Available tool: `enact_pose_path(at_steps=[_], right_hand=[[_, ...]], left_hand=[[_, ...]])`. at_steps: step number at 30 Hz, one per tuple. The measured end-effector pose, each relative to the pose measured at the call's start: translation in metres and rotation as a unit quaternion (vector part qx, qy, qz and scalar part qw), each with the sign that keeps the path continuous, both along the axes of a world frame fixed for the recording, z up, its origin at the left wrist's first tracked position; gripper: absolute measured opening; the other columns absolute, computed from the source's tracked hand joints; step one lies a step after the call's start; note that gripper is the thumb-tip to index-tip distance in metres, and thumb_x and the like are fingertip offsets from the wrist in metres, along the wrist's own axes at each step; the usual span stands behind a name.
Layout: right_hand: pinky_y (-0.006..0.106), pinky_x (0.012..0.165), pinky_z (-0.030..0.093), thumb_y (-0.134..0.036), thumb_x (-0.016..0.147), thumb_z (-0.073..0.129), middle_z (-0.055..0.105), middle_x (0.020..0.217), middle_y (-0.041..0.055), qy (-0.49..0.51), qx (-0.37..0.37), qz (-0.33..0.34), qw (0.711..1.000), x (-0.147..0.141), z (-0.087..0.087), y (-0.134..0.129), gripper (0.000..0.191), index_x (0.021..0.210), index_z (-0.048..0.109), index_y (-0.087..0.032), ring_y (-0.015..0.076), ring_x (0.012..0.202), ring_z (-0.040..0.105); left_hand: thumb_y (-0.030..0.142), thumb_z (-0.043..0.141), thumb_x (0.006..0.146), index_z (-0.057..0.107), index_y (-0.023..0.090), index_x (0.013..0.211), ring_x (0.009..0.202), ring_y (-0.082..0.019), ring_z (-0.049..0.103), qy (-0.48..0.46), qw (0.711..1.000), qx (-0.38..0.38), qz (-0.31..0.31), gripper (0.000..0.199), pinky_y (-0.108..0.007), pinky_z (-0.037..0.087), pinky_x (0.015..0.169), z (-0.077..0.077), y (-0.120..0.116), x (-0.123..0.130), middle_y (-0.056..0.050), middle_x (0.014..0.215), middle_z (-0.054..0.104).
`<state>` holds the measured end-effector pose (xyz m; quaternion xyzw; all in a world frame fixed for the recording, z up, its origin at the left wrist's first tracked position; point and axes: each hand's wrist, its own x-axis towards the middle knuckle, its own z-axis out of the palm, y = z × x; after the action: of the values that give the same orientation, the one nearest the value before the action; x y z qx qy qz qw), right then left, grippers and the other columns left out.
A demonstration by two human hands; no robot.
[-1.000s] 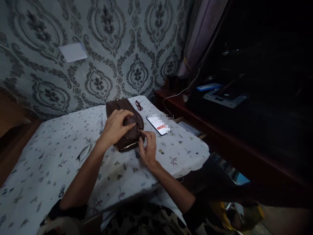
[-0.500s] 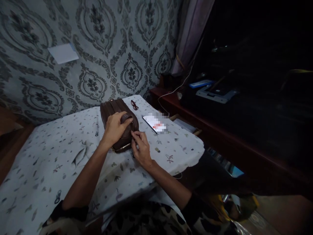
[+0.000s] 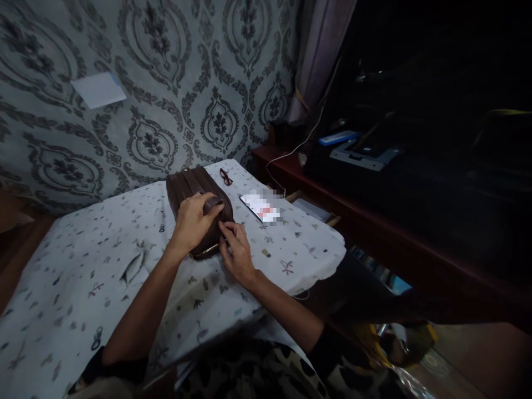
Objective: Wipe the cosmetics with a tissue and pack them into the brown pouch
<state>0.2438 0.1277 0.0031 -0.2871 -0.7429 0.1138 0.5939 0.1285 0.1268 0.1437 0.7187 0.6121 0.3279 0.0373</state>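
A brown leather-look bag (image 3: 192, 182) lies on the cloth-covered table, its near end towards me. My left hand (image 3: 193, 221) is wrapped over the top of that end, thumb on the right, gripping a raised piece of it. My right hand (image 3: 236, 249) has thumb and forefinger pinched at the bag's right near edge. A gold-toned zipper (image 3: 208, 251) runs along the near end, just left of these fingers. The small part between the right fingertips is too hidden to make out clearly.
Beyond the bag rest dark red glasses (image 3: 226, 177), and a lit phone (image 3: 261, 208) lies to its right. The patterned tablecloth (image 3: 103, 266) covers the table. At right are an open drawer (image 3: 311, 209), a white cable (image 3: 297, 148) and a dark red cabinet edge (image 3: 332, 202).
The whole view has shifted slightly, so things appear a little further left. Both hands keep their grip on the bag, with the right fingers still pinched at its edge.
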Motion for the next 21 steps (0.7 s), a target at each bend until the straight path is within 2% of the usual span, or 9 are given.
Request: enact_pose_path(at_steps=[8,15,18,21], right_hand=[[0.041,0.088,0.054,-0.006,0.092,0.045,0.056,0.115,0.0124,0.011,0.014,-0.006,1.000,0.000,0.001,0.000,0.057,0.146,0.043,-0.025,0.0230,0.105,0.055],[0.040,0.087,0.054,-0.007,0.092,0.045,0.058,0.111,0.0126,0.011,0.001,-0.009,1.000,0.003,0.006,-0.003,0.052,0.141,0.050,-0.022,0.0234,0.104,0.056],[0.041,0.086,0.054,-0.007,0.092,0.046,0.059,0.109,0.0123,0.018,0.004,-0.016,1.000,0.003,0.008,-0.005,0.048,0.136,0.055,-0.022,0.0236,0.102,0.057],[0.041,0.087,0.054,-0.008,0.092,0.046,0.058,0.109,0.0124,0.015,0.014,0.000,1.000,0.002,0.009,-0.008,0.047,0.135,0.057,-0.022,0.0232,0.102,0.057]], left_hand=[[0.030,0.062,0.087,0.070,0.019,0.090,0.089,-0.022,0.064,0.052,0.998,-0.021,-0.011,0.014,-0.035,0.047,0.086,-0.002,-0.002,0.000,-0.005,0.092,0.073],[0.023,0.058,0.086,0.068,0.020,0.096,0.096,-0.022,0.061,0.016,0.998,-0.006,-0.066,0.014,-0.033,0.046,0.087,0.006,-0.010,-0.011,-0.004,0.095,0.070],[0.023,0.061,0.083,0.067,0.020,0.096,0.094,-0.022,0.058,0.042,0.998,0.026,-0.031,0.014,-0.033,0.044,0.083,0.012,-0.019,-0.024,-0.005,0.093,0.067],[0.030,0.061,0.084,0.063,0.019,0.079,0.080,-0.020,0.055,0.063,0.998,0.023,0.018,0.013,-0.031,0.040,0.071,0.015,-0.028,-0.037,-0.003,0.079,0.061]])
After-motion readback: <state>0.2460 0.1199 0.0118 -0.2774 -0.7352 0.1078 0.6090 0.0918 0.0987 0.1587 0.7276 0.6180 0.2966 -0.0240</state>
